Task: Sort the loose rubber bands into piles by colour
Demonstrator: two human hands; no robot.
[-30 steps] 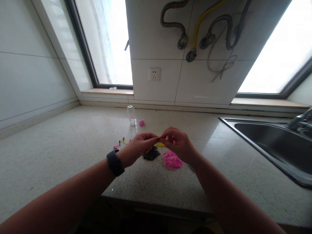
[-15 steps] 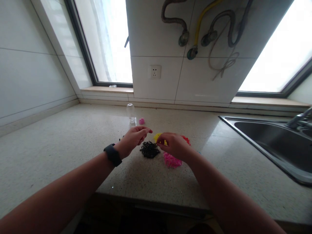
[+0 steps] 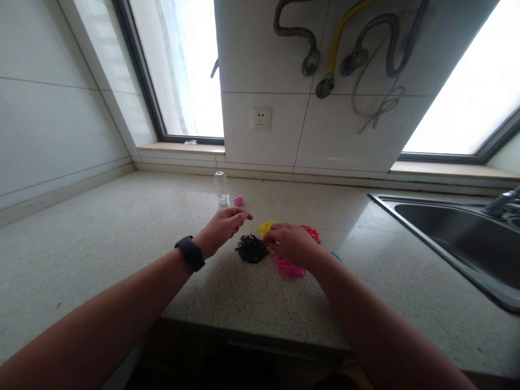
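A heap of small black rubber bands (image 3: pixel 251 249) lies on the counter between my hands. My left hand (image 3: pixel 221 227), with a dark watch on its wrist, hovers up and left of the heap; thumb and forefinger are pinched together, and anything between them is too small to see. At the right edge of the black heap my right hand (image 3: pixel 289 242) points down with its fingertips drawn together; what they hold cannot be made out. Around this hand lie yellow bands (image 3: pixel 266 228), red bands (image 3: pixel 312 234) and pink bands (image 3: pixel 290 268), each partly covered by it.
A clear bottle (image 3: pixel 220 188) stands upside down at the back, beside a small pink piece (image 3: pixel 238 201). A bit of blue (image 3: pixel 336 256) shows right of my right wrist. The steel sink (image 3: pixel 447 233) is set into the counter (image 3: pixel 122 233) on the right.
My right hand has lowered slightly onto the edge of the black heap. My left hand stays pinched in nearly the same place. The view has shifted a little.
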